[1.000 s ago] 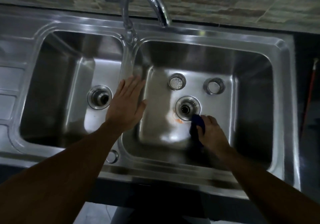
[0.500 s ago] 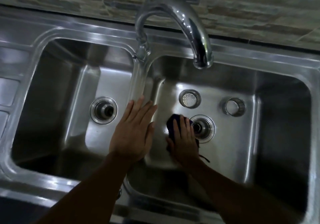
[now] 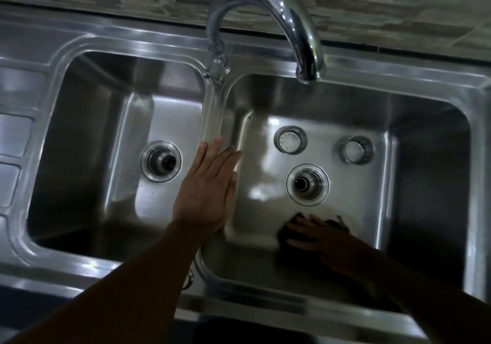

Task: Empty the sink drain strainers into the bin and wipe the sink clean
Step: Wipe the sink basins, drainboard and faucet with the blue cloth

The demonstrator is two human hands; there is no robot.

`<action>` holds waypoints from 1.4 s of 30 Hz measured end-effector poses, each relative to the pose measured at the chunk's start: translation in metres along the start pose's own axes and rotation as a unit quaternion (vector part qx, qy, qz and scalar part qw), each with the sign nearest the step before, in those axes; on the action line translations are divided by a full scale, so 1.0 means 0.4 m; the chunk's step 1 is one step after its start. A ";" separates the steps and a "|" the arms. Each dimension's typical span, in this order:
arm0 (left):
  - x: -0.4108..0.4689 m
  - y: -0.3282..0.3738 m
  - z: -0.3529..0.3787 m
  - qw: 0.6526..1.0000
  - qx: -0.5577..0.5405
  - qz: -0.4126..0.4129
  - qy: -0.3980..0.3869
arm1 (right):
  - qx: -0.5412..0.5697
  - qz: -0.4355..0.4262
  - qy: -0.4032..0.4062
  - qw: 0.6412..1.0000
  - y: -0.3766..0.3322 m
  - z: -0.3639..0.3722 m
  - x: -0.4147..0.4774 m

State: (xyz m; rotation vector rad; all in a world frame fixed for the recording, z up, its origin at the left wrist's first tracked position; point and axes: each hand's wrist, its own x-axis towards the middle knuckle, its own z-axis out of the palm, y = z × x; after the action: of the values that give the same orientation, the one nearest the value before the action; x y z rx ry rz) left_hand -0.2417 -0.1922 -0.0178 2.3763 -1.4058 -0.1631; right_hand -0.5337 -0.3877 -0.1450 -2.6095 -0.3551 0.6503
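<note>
Double steel sink (image 3: pixel 398 71), dim light. Left hand (image 3: pixel 210 187) lies flat with fingers straight on the divider (image 3: pixel 212 115) between the basins, holding nothing. Right hand (image 3: pixel 318 238) presses a dark cloth (image 3: pixel 284 234) on the right basin floor, fingers spread flat over it, near the front wall, just below the open drain (image 3: pixel 307 184). Two strainers (image 3: pixel 290 139) (image 3: pixel 356 149) sit on the same floor behind that drain, apart from each other. Left drain (image 3: pixel 160 161) open. Tap (image 3: pixel 295 27) spout hangs over right basin
</note>
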 end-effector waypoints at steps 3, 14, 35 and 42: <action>-0.001 0.002 0.002 1.000 0.013 0.003 -0.003 | -0.084 0.074 -0.052 0.992 0.062 0.008 -0.165; -0.002 0.001 0.012 1.000 0.015 0.000 0.002 | -0.065 0.051 -0.021 0.996 0.000 -0.026 0.007; -0.004 0.024 -0.014 0.998 0.051 -0.015 -0.045 | 0.065 0.155 -0.095 0.981 -0.011 -0.092 -0.086; -0.006 0.021 -0.003 0.998 0.062 -0.001 -0.028 | 0.037 0.475 -0.110 0.872 0.020 -0.115 -0.123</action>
State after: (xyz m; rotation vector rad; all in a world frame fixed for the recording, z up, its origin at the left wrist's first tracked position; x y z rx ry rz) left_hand -0.2494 -0.1934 -0.0138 2.4923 -1.4785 -0.1479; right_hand -0.5521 -0.4270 -0.0928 -2.5105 0.9484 1.2270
